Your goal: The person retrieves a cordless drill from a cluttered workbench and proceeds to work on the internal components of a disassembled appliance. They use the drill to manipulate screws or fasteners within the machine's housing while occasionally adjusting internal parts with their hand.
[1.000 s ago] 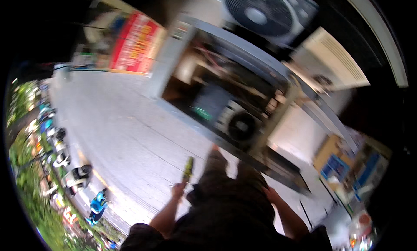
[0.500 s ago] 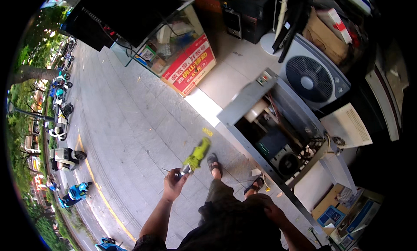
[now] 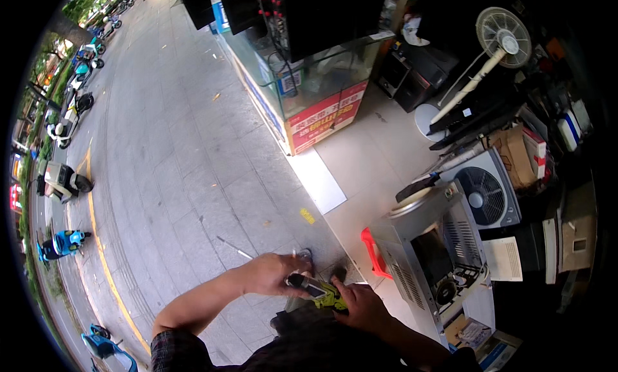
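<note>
A lime-green tool (image 3: 333, 300) with a dark round end and a grey panel is held low in front of my body, between both hands. Its exact kind cannot be made out. My left hand (image 3: 273, 274) closes on the dark end, with a thin metal rod (image 3: 235, 248) sticking out past it to the left. What the rod belongs to is hidden in the fist. Fingers of my right hand (image 3: 365, 311) wrap the green body from the right. Right of it stands an opened metal appliance casing (image 3: 404, 278), with a small fan (image 3: 445, 291) and wires inside.
A red plastic piece (image 3: 373, 253) shows beside the casing. Behind stand a box fan (image 3: 479, 195), a pedestal fan (image 3: 505, 40) and cardboard (image 3: 515, 156). A glass display counter (image 3: 328, 117) is ahead, with parked scooters (image 3: 64, 182) along the paving's left side.
My left hand has brought the tool in toward my body, turning it. My right hand has risen from my side and taken hold of its green part. The view has shifted.
</note>
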`<state>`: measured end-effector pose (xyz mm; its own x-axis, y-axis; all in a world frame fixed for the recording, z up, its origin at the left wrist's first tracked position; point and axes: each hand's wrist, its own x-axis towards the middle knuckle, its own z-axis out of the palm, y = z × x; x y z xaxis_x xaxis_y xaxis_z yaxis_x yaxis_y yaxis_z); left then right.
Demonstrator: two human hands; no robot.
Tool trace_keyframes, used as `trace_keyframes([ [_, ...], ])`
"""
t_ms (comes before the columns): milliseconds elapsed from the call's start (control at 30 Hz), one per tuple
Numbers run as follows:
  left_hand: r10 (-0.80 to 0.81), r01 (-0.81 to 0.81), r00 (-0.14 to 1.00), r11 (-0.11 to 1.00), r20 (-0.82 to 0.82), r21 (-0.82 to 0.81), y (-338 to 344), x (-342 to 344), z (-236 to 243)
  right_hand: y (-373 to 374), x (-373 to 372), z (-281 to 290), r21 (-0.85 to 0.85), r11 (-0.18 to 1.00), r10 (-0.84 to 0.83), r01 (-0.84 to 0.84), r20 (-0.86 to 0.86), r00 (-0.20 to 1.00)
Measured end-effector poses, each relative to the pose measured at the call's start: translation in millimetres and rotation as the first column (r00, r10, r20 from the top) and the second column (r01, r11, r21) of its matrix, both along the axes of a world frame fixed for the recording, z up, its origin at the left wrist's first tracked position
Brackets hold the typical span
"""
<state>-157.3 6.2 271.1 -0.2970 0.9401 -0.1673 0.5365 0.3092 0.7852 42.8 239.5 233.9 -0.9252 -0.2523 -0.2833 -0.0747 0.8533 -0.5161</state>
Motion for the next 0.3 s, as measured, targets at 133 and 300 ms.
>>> trace_keyframes([
  [133,0.601,-0.52,0.785,0.771,-0.149,0.369,-59,-3,-19,0,-47,-21,-0.267,0.952,-0.155,0.148,-0.006,0.988],
  [300,0.849,-0.986,-0.159,-0.166,0.504,-0.031,-171,55,-165,1,-158,-1,-0.248,0.949,-0.231,0.197,-0.117,0.966],
])
